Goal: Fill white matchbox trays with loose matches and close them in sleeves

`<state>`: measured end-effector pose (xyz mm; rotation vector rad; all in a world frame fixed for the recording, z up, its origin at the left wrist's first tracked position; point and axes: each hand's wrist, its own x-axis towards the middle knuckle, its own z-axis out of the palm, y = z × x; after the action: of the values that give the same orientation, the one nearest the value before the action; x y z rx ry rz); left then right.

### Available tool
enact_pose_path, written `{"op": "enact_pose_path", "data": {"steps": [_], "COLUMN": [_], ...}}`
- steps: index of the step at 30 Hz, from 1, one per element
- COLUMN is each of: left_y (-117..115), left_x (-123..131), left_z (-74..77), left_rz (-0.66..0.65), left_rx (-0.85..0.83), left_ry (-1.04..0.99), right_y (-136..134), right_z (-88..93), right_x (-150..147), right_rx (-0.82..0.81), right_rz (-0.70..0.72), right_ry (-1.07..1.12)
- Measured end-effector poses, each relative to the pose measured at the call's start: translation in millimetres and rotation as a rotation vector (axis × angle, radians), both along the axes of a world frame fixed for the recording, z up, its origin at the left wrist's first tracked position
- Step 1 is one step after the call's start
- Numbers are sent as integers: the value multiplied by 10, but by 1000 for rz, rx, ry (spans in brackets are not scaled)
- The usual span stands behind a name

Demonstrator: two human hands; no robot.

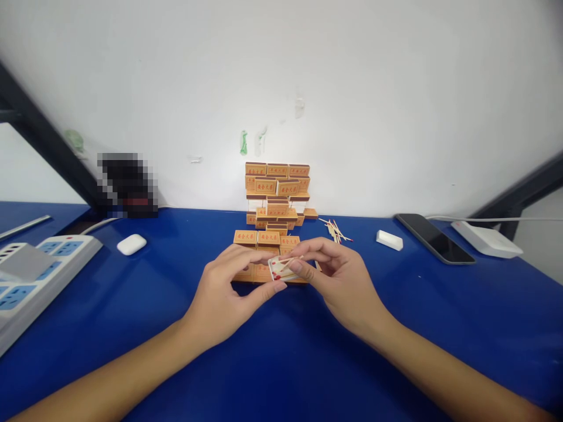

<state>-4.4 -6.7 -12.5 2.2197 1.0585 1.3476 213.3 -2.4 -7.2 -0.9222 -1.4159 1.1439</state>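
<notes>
My left hand (229, 290) pinches a small open matchbox tray (281, 268) with red-tipped matches inside, thumb below and fingers above. My right hand (336, 275) grips the same tray from the right, its fingertips on a match lying across it. Both hands hover just above the blue table (132, 305), in front of a stacked pile of orange matchboxes (277, 199) that rises against the white wall.
Loose matches (336, 230) lie right of the pile. A small white block (389, 240), a dark phone (433, 237) and a white box (486, 239) with a cable sit at the right. A white earbud case (131, 244) and a power strip (30, 269) are at the left.
</notes>
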Motion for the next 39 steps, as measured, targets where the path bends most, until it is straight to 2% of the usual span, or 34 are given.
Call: {"op": "enact_pose_path", "data": {"steps": [9, 19, 32, 39], "left_y": [0, 25, 24, 17], "left_x": [-3, -10, -7, 13], "left_z": [13, 24, 47, 48], "left_rz": [-17, -56, -38, -30], "left_rx": [36, 207, 217, 221], "left_ry": [9, 54, 79, 51], "right_y": [-1, -18, -33, -41], "right_z": [-9, 70, 112, 41], "right_x": [23, 39, 48, 9], "right_rx": [26, 84, 43, 65], "right_rz": [-23, -103, -127, -109], "right_ry": [-52, -73, -32, -15]}}
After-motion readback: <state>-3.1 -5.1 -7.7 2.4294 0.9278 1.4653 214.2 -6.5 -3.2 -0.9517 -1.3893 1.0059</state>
